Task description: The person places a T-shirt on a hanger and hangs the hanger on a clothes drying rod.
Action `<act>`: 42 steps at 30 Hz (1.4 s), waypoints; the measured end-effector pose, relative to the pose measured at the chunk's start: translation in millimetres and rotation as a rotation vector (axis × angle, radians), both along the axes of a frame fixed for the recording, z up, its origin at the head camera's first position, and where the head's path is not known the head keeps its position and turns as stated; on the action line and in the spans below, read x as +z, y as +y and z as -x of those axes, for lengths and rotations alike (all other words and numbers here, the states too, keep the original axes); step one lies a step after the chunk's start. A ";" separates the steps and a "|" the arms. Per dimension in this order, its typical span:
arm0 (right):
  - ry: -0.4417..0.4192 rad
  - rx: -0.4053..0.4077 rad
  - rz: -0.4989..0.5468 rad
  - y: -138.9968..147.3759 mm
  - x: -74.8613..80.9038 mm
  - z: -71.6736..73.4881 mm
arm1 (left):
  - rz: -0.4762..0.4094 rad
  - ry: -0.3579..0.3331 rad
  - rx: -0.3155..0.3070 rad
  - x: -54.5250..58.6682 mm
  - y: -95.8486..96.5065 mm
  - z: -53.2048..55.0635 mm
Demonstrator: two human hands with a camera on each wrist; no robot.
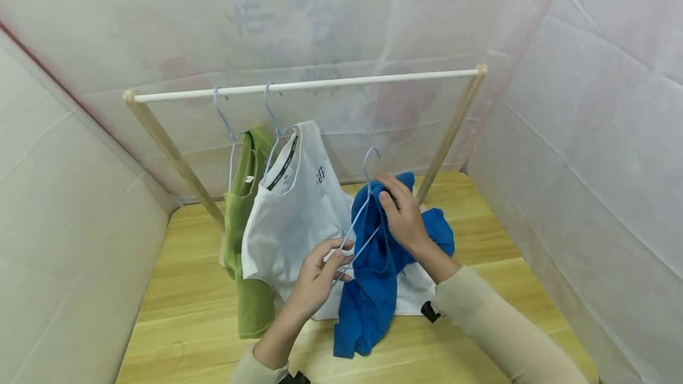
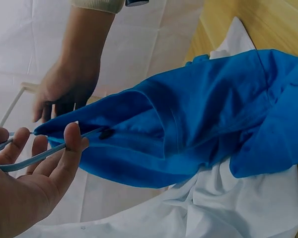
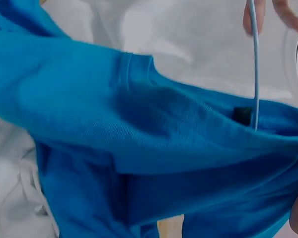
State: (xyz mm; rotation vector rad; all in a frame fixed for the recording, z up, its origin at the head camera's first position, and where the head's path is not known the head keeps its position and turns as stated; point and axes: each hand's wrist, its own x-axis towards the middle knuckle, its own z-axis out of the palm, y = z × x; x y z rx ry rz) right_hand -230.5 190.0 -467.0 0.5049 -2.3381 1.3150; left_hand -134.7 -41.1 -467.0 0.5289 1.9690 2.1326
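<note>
A blue shirt [image 1: 373,304] hangs bunched on a thin pale-blue hanger [image 1: 355,221], whose hook [image 1: 366,162] points up, apart from the rail. My left hand [image 1: 316,276] holds the hanger's near end, which sticks out through the neck opening; in the left wrist view the fingers of the left hand [image 2: 37,191] curl round the wire. On the far side, my right hand [image 1: 404,221] grips the blue cloth close to the base of the hook. The right wrist view shows the hanger wire [image 3: 256,64] running into the collar, with a dark label [image 3: 242,115] inside.
A white rail [image 1: 341,82] on wooden legs [image 1: 450,135] stands at the back. A green top [image 1: 251,295] and a white top [image 1: 304,206] hang from its left part on similar hangers. White cloth [image 1: 413,289] lies under the blue shirt on the wooden table [image 1: 181,313]. Pale fabric walls surround it.
</note>
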 end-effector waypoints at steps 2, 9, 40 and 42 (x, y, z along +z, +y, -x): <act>0.006 -0.001 0.004 -3.7 1.5 -3.3 | 0.004 -0.006 0.008 0.2 0.2 -0.9; 0.052 0.011 0.028 -16.3 8.7 -10.3 | -0.002 0.003 0.010 -0.3 1.0 -1.6; 0.230 -0.088 0.149 -31.9 53.2 -10.0 | 0.050 0.145 -0.008 6.0 16.6 3.5; 0.244 -0.087 0.139 -33.8 62.7 -14.3 | 0.050 0.137 -0.030 8.0 15.5 2.8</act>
